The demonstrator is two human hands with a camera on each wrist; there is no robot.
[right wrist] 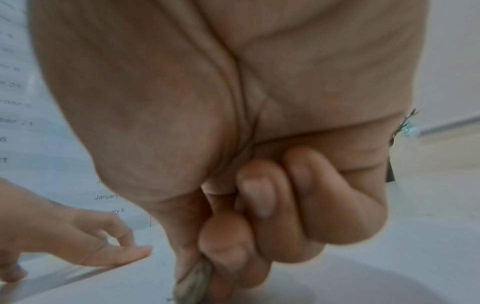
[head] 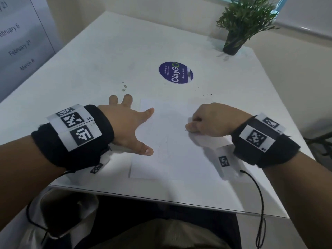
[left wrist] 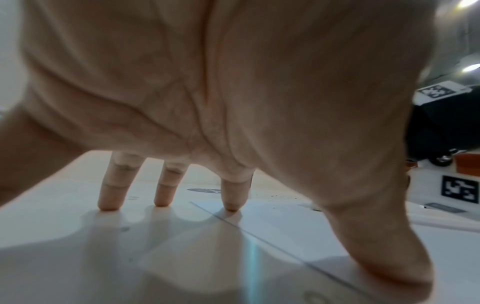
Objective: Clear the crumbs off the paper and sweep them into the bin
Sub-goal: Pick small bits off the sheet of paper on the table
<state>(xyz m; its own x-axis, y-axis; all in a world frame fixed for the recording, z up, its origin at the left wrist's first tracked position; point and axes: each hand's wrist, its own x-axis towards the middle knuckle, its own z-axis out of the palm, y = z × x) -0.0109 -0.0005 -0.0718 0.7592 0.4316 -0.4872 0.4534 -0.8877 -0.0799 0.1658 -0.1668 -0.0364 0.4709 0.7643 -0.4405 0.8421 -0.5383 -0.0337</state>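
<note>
**Crumb sweep: under way, bin not in view**

Progress, as I read it from the feeds: the paper [head: 170,141] lies flat on the white table [head: 107,51] near its front edge; its surface looks almost bare in the head view, so I judge most of the clearing done; a few dark specks, probably crumbs [head: 207,94], sit on the table just past the paper's far edge; those are left to gather, and the sweep into the bin is left too; I see no bin in any view, so I cannot say where it stands.

Hands: left hand [head: 129,126] is spread, fingertips [left wrist: 107,206] planted on the table, forefinger and thumb on the paper's left edge, pinning the sheet; right hand [head: 210,121] is curled into a fist over the paper's right part, thumb and fingers pinching a small greyish wad [right wrist: 193,281]; a tissue or cloth, I cannot tell which.

Room: the front table edge runs close below the paper, a natural drop-off for sweeping toward me; the right edge is near the right wrist; far off, a purple sticker [head: 176,72] and a potted plant [head: 240,27] stand well apart from the paper; small grey spots [head: 124,86] lie beyond the left fingers.
</note>
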